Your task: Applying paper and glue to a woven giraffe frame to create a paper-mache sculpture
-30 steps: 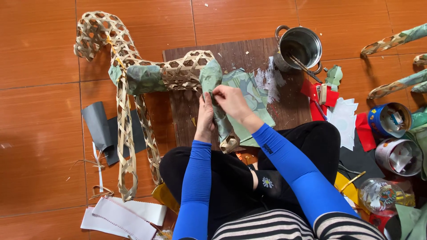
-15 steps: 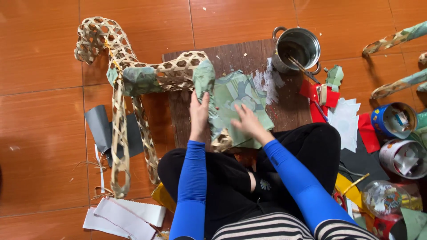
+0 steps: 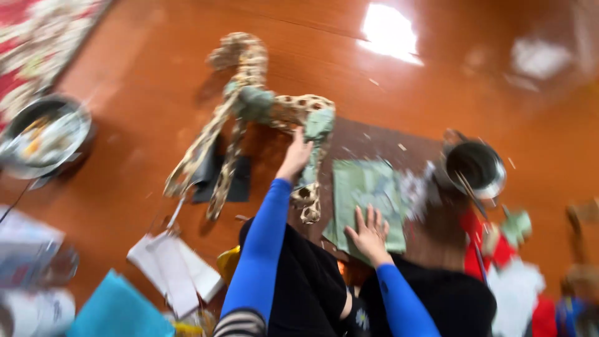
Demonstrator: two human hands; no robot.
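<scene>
The left hand (image 3: 297,154) is stretched forward on a straight blue-sleeved arm and laid against the rear of the woven animal frame (image 3: 249,106), beside its green paper patch; whether the fingers grip or only touch cannot be told through the blur. The right hand (image 3: 369,232) is pressed flat, fingers spread, on the green paper sheet (image 3: 365,193) lying on the dark board (image 3: 387,140). The frame is lying on the wooden floor, legs toward the person. A metal pot (image 3: 477,168) is seen right of the sheet. Items at the frame's right and lower edges are smeared and cut off.
</scene>
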